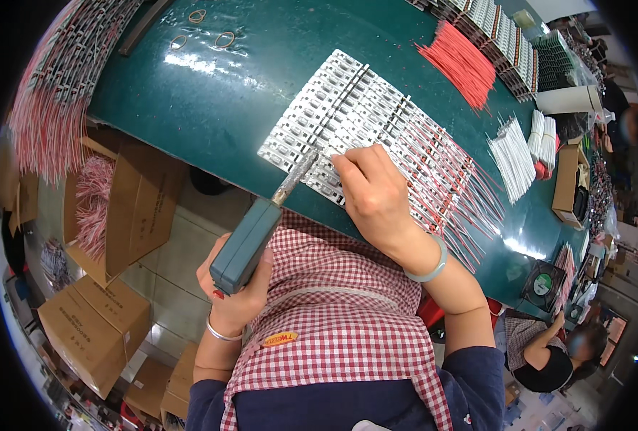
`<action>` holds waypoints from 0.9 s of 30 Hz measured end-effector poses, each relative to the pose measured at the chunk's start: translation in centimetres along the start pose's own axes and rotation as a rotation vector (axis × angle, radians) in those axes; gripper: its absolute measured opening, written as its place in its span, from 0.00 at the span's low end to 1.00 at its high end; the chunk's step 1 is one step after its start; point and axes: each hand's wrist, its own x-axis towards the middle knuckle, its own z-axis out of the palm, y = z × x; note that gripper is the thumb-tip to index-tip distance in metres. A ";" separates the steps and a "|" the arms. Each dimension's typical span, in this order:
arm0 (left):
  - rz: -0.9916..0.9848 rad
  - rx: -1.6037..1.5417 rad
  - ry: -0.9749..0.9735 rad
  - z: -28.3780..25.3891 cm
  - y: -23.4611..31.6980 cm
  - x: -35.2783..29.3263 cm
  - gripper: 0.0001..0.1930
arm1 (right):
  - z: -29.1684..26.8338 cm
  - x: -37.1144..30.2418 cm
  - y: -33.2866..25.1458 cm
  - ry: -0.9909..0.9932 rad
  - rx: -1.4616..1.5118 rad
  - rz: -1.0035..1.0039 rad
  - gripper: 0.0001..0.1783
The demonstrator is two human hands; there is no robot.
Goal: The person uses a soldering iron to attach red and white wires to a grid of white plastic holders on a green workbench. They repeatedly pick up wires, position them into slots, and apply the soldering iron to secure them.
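My left hand [238, 310] is wrapped round the green-grey handle of a soldering gun [245, 241], whose metal barrel reaches up to the near left part of a white panel of small circuit boards [333, 93]. The tip meets the panel's surface close to my right fingertips. My right hand [376, 192] is closed in a pinch over the panel; anything between finger and thumb is too small to make out. Red and white wires [457, 190] stick out from the panel's right part, and the boards at its left carry none.
Loose red wires [462, 68] and white wires [513, 158] lie beyond the panel on the green table [218, 115]. Stacked panels [498, 39] stand far right; a wired stack [60, 86] hangs at the left edge. Cardboard boxes [96, 330] sit below left. A co-worker [548, 352] sits at right.
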 end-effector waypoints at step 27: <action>-0.475 -0.767 0.129 -1.3 -0.8 1.3 0.24 | 0.5 -0.4 0.3 0.007 -0.077 -0.024 0.08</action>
